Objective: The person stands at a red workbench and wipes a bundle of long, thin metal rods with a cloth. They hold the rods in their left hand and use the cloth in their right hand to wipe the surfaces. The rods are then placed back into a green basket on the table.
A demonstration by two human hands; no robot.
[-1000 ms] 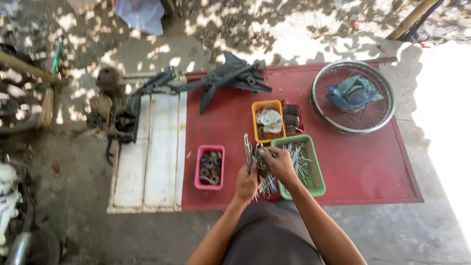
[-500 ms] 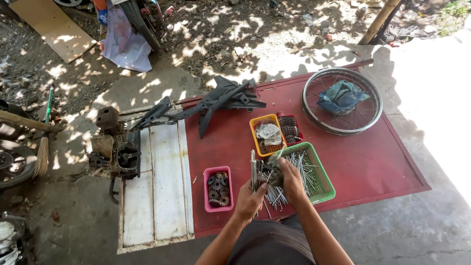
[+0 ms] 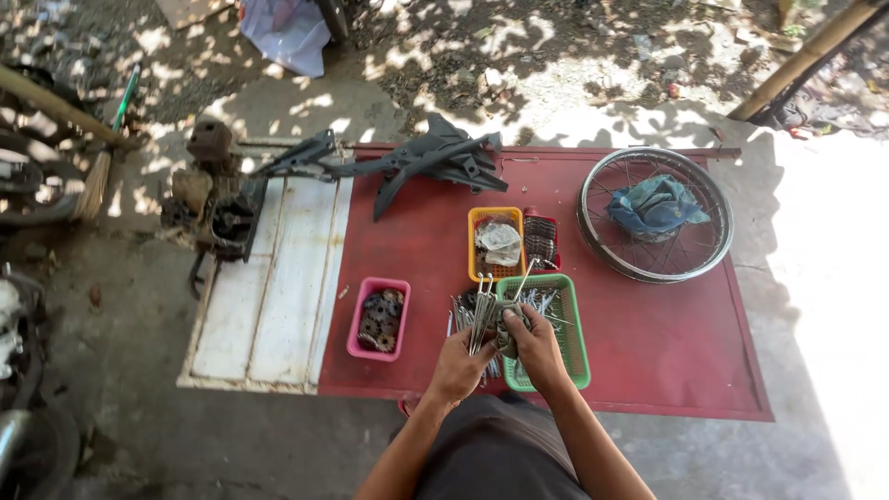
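My left hand (image 3: 460, 364) grips a bundle of thin metal spokes (image 3: 480, 316) that stand up from the fist. My right hand (image 3: 532, 339) pinches a grey rag (image 3: 507, 329) against the spokes, right over the near left corner of a green basket (image 3: 578, 344) filled with more loose spokes. Both hands touch at the bundle, above the red metal sheet (image 3: 648, 343).
A pink basket of dark sprockets (image 3: 379, 318) lies left of my hands. An orange basket (image 3: 495, 243), a small red tray (image 3: 541, 241), a spoked wheel rim holding a blue cloth (image 3: 655, 215) and black plastic parts (image 3: 435, 162) lie farther off. White panel (image 3: 273, 287) and engine parts (image 3: 218, 208) are left.
The view has shifted a little and my hands stay together at the spoke bundle; the right hand has closed the rag more tightly onto the spokes.
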